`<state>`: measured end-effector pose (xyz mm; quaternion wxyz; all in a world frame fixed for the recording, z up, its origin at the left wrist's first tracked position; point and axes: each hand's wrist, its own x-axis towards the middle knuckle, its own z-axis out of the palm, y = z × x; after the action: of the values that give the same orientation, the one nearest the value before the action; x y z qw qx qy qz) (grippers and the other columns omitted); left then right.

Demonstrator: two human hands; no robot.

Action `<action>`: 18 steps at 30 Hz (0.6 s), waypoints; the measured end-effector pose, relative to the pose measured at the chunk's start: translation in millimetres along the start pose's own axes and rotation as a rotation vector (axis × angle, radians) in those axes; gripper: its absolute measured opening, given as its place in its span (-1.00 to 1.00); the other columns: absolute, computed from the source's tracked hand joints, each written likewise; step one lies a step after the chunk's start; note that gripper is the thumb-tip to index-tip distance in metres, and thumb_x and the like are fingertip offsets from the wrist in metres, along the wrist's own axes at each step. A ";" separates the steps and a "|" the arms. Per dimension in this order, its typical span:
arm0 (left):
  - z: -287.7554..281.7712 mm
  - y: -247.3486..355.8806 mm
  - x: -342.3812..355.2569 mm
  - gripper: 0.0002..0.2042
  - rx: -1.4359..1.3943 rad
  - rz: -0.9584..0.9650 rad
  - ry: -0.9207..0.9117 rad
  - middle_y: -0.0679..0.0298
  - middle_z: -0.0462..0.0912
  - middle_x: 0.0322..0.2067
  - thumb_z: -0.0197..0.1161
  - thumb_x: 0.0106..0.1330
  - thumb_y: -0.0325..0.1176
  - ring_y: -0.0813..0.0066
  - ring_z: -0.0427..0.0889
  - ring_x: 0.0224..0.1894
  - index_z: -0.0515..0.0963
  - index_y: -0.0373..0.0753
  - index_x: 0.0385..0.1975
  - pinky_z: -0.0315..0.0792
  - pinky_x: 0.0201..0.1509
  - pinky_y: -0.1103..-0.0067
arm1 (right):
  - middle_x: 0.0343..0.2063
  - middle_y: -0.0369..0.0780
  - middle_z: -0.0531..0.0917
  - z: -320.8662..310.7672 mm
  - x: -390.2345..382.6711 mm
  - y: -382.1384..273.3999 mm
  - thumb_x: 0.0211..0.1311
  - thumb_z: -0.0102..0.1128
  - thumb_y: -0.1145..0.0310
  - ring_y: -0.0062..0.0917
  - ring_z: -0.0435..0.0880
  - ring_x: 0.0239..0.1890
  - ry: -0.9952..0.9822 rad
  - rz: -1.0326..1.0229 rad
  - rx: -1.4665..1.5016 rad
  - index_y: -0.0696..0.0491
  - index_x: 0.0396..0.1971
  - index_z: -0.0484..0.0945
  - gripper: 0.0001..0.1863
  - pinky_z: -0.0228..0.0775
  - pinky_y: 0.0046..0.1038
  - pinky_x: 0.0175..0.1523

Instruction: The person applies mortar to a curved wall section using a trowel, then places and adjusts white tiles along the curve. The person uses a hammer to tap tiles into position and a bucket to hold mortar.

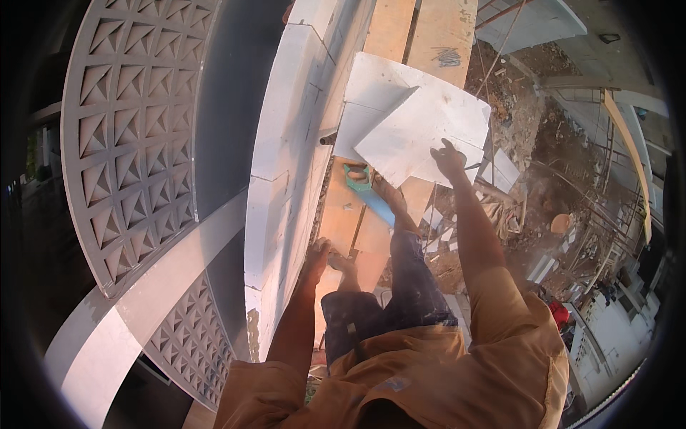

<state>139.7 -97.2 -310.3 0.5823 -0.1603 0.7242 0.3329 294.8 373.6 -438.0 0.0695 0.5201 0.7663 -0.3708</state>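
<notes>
My right hand [449, 160] reaches over a white board [429, 125], its fingers apart. Whether the fingertips touch the board is hard to tell. This board lies tilted on a second white board [361, 121] on the wooden planks. My left hand [319, 252] is low beside the pale block wall [286, 129], holding nothing I can see; its fingers look extended against the wall's side. Between my hands, near my forward foot [389, 196], lies a hand saw [359, 177] with a green handle and a bluish blade.
I am on narrow wooden planks [443, 36] running along the wall. A short pipe end [328, 139] sticks out of the wall. Down to the right is ground strewn with rubble [543, 164], broken boards and poles. Beyond the wall at left stands a patterned lattice panel [136, 121].
</notes>
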 end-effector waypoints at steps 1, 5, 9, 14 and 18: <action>22.1 5.1 27.4 -0.40 -0.060 0.033 0.003 0.12 0.51 0.18 0.08 0.48 0.05 0.22 0.61 0.09 0.26 -0.20 0.38 0.45 0.08 0.33 | 0.12 0.09 0.56 -11.4 26.1 -13.8 0.23 0.27 -0.02 -0.20 0.62 0.04 -0.002 0.028 0.016 0.15 0.36 0.26 -0.18 0.46 -0.27 0.07; 106.0 90.6 120.3 -0.20 -0.157 0.064 0.035 0.06 0.47 0.24 0.21 0.37 0.14 0.22 0.63 0.05 0.13 -0.24 0.45 0.50 -0.01 0.45 | 0.25 0.15 0.44 -44.9 131.3 -46.9 0.26 0.17 -0.20 -0.07 0.45 0.31 -0.031 0.111 0.017 0.16 0.38 0.26 -0.11 0.28 -0.20 0.36; 158.6 156.8 187.8 -0.09 -0.412 0.018 -0.017 0.03 0.01 0.47 0.16 0.37 0.21 0.01 0.08 0.49 -0.19 -0.03 0.53 0.17 0.38 -0.07 | 0.22 0.10 0.50 -24.7 186.1 -20.2 0.32 -0.01 -0.35 -0.14 0.42 0.34 -0.089 0.013 0.017 0.13 0.37 0.31 -0.10 0.25 -0.26 0.36; 188.5 159.5 221.4 -0.03 -0.591 0.068 -0.092 0.10 -0.04 0.50 0.06 0.34 0.35 0.04 -0.01 0.52 -0.26 -0.06 0.54 -0.04 0.47 -0.08 | 0.25 0.11 0.46 -8.2 165.0 -2.7 0.38 -0.02 -0.28 -0.12 0.39 0.35 -0.091 0.027 0.078 0.15 0.38 0.28 -0.15 0.18 -0.23 0.39; 189.3 107.8 252.9 -0.02 -0.706 0.079 -0.132 0.24 -0.20 0.54 0.00 0.30 0.44 0.12 -0.08 0.54 -0.32 0.09 0.54 -0.14 0.48 -0.03 | 0.33 0.06 0.35 2.8 115.2 7.8 0.32 0.10 -0.25 -0.13 0.36 0.35 0.272 0.217 0.380 0.11 0.46 0.09 -0.06 0.22 -0.23 0.37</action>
<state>143.9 147.1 -537.7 0.5233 -0.3016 0.5311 0.5942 248.8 459.1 -500.6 -0.0935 0.6481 0.6250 -0.4250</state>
